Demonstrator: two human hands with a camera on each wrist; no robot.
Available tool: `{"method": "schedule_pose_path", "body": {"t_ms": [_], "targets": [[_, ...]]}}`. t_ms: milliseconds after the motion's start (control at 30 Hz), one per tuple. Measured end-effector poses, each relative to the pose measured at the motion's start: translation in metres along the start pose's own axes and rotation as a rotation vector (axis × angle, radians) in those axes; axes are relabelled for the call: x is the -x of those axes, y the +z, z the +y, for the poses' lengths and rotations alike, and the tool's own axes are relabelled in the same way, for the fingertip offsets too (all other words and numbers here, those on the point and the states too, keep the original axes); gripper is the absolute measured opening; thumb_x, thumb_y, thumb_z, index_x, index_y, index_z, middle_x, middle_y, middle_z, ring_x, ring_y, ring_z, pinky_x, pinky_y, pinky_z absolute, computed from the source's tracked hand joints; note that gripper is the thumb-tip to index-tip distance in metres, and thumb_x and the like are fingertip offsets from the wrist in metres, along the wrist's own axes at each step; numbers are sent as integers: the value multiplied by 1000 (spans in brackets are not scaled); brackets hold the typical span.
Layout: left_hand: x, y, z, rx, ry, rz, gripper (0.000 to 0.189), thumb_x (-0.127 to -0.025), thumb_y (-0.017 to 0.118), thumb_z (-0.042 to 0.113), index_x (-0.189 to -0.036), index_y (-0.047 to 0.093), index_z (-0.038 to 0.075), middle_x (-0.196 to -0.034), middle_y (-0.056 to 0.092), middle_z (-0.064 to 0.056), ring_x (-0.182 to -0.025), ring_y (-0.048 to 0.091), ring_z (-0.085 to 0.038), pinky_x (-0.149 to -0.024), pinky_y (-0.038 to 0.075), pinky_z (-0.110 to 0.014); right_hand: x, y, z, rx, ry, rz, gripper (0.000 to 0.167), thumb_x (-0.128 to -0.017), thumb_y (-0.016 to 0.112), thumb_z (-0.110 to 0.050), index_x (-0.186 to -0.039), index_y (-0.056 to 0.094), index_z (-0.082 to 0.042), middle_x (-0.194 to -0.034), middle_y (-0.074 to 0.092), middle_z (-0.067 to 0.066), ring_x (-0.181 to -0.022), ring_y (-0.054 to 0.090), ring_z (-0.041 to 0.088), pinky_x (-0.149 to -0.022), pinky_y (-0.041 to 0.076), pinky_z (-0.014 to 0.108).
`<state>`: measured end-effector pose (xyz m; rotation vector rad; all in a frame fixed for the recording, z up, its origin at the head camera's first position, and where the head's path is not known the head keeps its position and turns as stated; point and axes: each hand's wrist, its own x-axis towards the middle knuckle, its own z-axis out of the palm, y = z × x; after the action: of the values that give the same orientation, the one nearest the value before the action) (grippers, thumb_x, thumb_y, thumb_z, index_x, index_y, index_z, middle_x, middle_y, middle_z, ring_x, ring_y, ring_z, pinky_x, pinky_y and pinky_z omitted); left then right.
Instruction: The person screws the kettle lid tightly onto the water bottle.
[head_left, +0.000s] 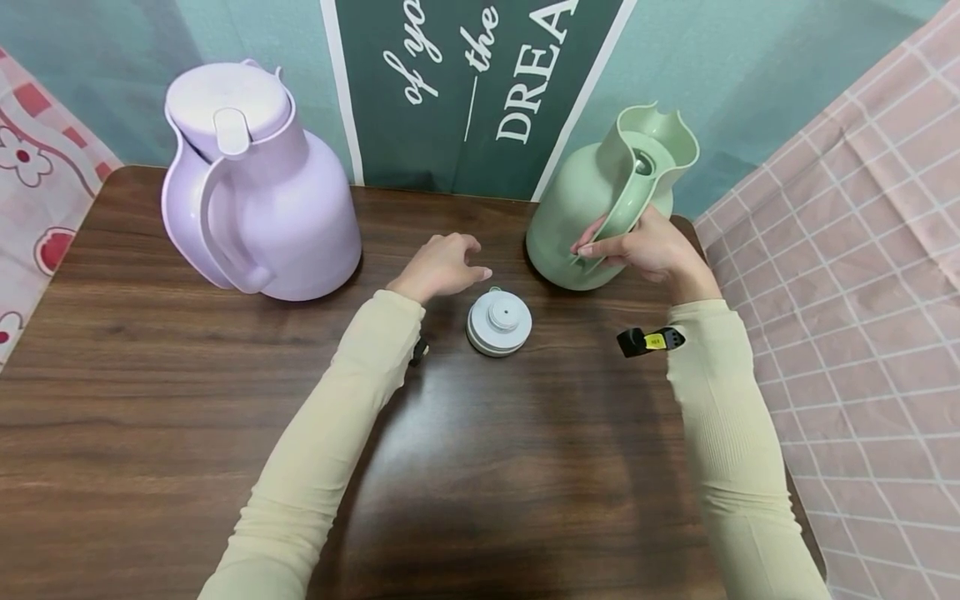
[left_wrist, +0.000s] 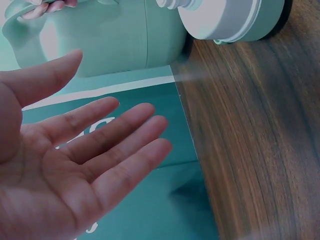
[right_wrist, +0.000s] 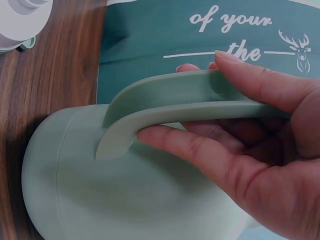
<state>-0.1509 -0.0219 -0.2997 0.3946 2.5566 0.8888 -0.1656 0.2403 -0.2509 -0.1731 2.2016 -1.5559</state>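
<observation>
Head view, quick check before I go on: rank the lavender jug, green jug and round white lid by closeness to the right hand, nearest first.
1. Green jug: on the right, its handle held by the right hand.
2. Round white lid: on the table, left of the green jug.
3. Lavender jug: on the left side, beyond the lid.

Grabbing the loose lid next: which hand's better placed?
Probably left: the left hand is empty and close to the loose lid, while the right hand grips the handle of the green jug.
</observation>
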Motion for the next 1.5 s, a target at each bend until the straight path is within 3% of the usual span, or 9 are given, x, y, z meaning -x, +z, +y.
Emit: {"method": "schedule_pose_path", "body": {"t_ms": [333, 1033, 1500], "targets": [[0, -1, 0, 19, 1, 10, 52, -89, 58, 30, -132, 44, 5, -113, 56, -10, -103, 49, -21, -87, 40, -36, 1, 0, 0, -11, -12, 11, 8, -78, 64, 10, -84, 67, 5, -79, 68, 9, -77, 63, 20, -65, 50, 28], [2, -1, -3, 27, -12, 14, 50, -89, 57, 30, -131, 46, 6, -116, 55, -12, -105, 49, -22, -88, 40, -37, 1, 4, -1, 52, -2, 52, 8, -78, 65, 9, -83, 68, 4, -78, 68, 8, -75, 62, 20, -64, 49, 31], [1, -4, -9, 28, -9, 17, 50, -89, 57, 29, -132, 45, 5, -121, 53, -14, -110, 47, -24, -91, 38, -38, -2, 11, -2, 120, -25, 39, 8, -75, 68, 7, -83, 68, 3, -76, 68, 6, -72, 60, 16, -63, 49, 31]]}}
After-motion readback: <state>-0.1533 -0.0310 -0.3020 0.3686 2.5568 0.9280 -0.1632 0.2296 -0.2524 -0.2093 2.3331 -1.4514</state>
